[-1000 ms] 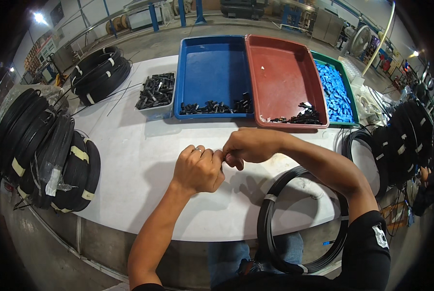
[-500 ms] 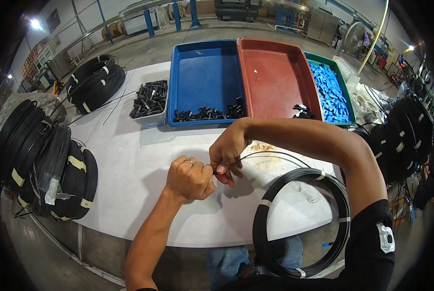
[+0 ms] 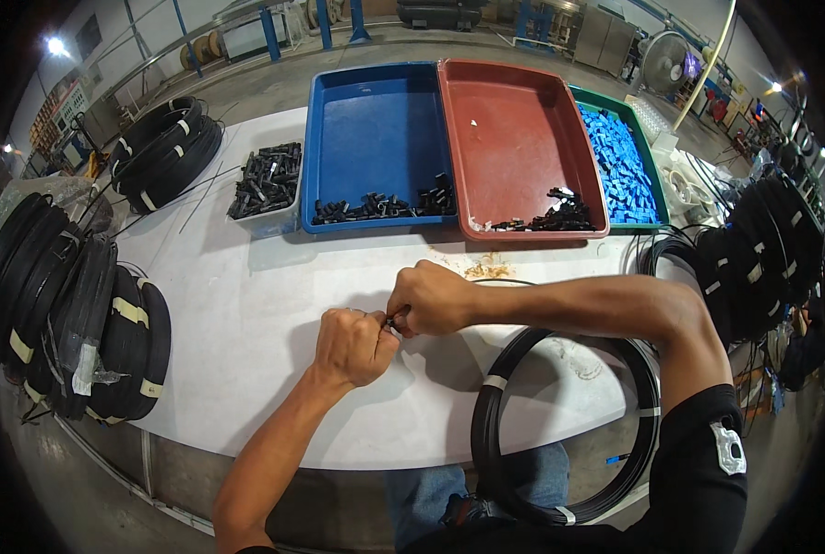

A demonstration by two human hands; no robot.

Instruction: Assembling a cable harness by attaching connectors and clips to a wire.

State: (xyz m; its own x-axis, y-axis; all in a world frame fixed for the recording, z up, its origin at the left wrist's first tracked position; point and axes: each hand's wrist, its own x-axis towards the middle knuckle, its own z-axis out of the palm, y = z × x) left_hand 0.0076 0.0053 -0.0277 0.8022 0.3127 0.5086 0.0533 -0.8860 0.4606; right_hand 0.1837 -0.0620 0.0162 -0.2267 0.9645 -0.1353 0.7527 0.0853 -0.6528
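Observation:
My two closed hands meet over the middle of the white table (image 3: 246,369). My left hand (image 3: 351,348) is a fist, thumb and forefinger pinching a small black part (image 3: 390,324), mostly covered by fingers. Against it, the fingers of my right hand (image 3: 428,300) are bent around the end of a thin black cable (image 3: 505,282). The cable passes behind my right forearm. A taped coil of black cable (image 3: 488,434) lies over the table's near edge, below that forearm, partly above my lap. A blue-tipped end (image 3: 618,458) shows inside the coil.
Along the far side stand a light box of black parts (image 3: 267,224), a blue tray (image 3: 380,129), a red tray (image 3: 505,120) with black pieces, and a green tray (image 3: 656,189) of blue pieces. Black cable coils (image 3: 136,342) pile up at left; more coils (image 3: 754,249) hang at right.
My right hand has turned and its wrist has come down nearer me, fingers now drawn in against my left. The forearm has lowered, uncovering more of the red tray's black pieces.

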